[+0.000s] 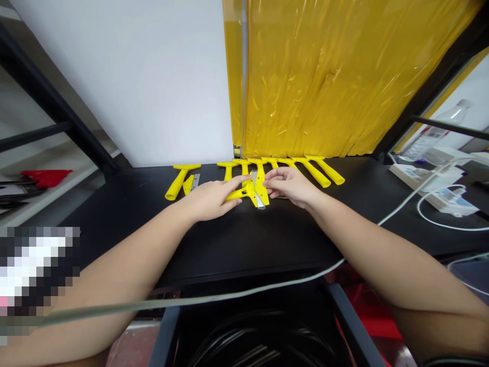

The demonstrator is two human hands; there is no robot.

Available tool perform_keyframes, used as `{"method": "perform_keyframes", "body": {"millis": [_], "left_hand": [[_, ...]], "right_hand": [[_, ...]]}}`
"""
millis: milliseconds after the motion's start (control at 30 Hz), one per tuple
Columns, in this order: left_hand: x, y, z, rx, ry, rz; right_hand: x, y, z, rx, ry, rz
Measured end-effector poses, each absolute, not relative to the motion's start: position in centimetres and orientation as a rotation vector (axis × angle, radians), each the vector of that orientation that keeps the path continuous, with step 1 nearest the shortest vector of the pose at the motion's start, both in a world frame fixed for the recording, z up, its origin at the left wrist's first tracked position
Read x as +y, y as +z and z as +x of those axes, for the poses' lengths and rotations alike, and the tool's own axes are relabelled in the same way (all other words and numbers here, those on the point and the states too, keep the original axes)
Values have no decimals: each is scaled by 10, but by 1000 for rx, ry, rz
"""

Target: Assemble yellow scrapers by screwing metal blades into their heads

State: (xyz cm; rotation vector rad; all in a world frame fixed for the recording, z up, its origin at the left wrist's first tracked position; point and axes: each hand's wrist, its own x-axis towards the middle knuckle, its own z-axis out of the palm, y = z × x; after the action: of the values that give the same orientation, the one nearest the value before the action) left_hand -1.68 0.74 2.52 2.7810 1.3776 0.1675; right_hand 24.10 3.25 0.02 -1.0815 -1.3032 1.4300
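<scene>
In my left hand (pixel 208 200) is a yellow scraper handle (pixel 237 194), gripped between thumb and fingers, its wide head pointing right. A silvery blade (pixel 260 202) lies at a slant against that head. My right hand (pixel 293 186) is closed, its fingertips at the right edge of a flat yellow blade cover (pixel 262 182) with small holes. The cover stands beside the blade, slightly apart from the handle's head at the top. Whether my right fingers pinch anything smaller is hidden.
Several yellow scraper handles (pixel 316 172) line the back of the black table (pixel 267 239). At the left lie another handle (pixel 178 182) and a yellow cover with a blade (pixel 188 184). A white cable (pixel 244 294) crosses in front; power strips (pixel 435 188) and a bottle (pixel 431 132) stand right.
</scene>
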Motion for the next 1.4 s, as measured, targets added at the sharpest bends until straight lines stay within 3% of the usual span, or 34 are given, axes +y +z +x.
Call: {"method": "perform_keyframes", "body": {"millis": [1400], "left_hand": [[5, 22, -8, 1241, 181, 2922]], "right_hand": [[25, 5, 231, -1395, 1328, -1148]]}}
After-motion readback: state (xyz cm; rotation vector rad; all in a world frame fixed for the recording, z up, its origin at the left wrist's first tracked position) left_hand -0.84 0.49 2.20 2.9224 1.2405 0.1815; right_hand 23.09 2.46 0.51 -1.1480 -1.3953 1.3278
